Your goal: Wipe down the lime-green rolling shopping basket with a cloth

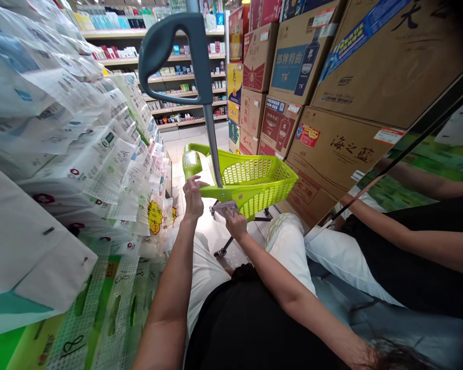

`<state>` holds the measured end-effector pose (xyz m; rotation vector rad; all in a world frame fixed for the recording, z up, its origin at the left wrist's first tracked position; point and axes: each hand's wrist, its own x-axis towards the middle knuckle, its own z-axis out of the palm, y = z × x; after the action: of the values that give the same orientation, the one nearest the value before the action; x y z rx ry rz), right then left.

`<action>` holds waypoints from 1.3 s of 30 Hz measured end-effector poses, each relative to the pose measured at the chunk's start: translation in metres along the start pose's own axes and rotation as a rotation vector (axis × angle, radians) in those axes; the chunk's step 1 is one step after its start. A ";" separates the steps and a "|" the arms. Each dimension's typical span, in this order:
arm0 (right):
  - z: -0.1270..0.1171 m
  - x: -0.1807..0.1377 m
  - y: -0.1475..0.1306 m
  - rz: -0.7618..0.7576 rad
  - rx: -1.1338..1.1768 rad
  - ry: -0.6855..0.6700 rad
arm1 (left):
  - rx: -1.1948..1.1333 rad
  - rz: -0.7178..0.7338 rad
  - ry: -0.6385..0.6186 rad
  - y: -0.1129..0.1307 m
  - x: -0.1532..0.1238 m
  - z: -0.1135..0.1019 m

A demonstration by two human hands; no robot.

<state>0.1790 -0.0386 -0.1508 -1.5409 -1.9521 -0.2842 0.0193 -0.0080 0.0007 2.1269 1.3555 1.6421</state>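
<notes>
I'm curling my left hand (194, 198) over the near rim of the lime-green trolley basket (262, 190), at 12 o'clock. My right hand (236, 224) is pinching a grey crumpled scrap (226, 208) at 1 o'clock, just under the rim. The basket is looking like light, stiff plastic on wheels, so I'm judging the rim or the grey pull handle (170, 51) the best grip.

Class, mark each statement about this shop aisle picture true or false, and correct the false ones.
1. The basket is red. False: it is lime green.
2. The left hand is at the basket's rim. True.
3. Cardboard boxes are stacked on the right of the aisle. True.
4. The grey handle lies flat on the floor. False: it stands upright on its pole.
5. The right hand is empty. False: it holds a small grey item.
</notes>
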 end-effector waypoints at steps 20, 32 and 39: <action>0.000 0.012 -0.009 -0.006 0.025 -0.043 | 0.014 -0.016 -0.001 0.005 -0.001 -0.001; 0.006 -0.005 0.005 0.143 0.073 -0.117 | 0.032 0.008 0.015 0.001 -0.001 0.007; 0.015 -0.046 0.013 0.304 0.126 -0.276 | 0.044 0.017 0.017 0.003 0.000 0.005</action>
<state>0.1918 -0.0631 -0.1927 -1.8382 -1.8571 0.1858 0.0249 -0.0074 0.0003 2.1593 1.3951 1.6549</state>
